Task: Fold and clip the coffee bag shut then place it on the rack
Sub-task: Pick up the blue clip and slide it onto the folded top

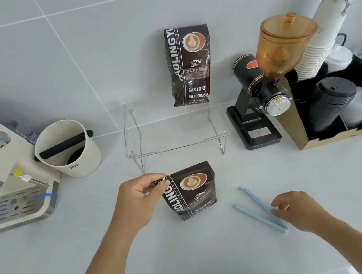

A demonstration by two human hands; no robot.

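So the coffee bag (189, 191) stands upright on the tabletop (218, 261), just in front of the clear acrylic rack (175, 135). Its top looks already rolled down, since it sits way shorter than the second, full-height coffee bag (190, 64) leaning on the wall tiles behind the rack. The long axis runs bottom to top, tilted a bit left at the top, printed face toward the camera.

The left hand (137, 198) is pinched shut on the bag's upper left corner, thumb and fingers clamped on the fold. My guess is that's to keep the roll from springing open while the clip gets fetched.

The right hand (298, 209) rests on the light blue sealing clip (261, 209) off to the right, fingers curled down onto it near the hinge end. I can't tell if it's really gripped yet. The clip lies open in a V, its two arms pointing up and left toward the bag, handy for sliding over the fold.

Further out: knock box (68, 150) and espresso machine (2, 165) on the left, grinder (269, 89) on the right.
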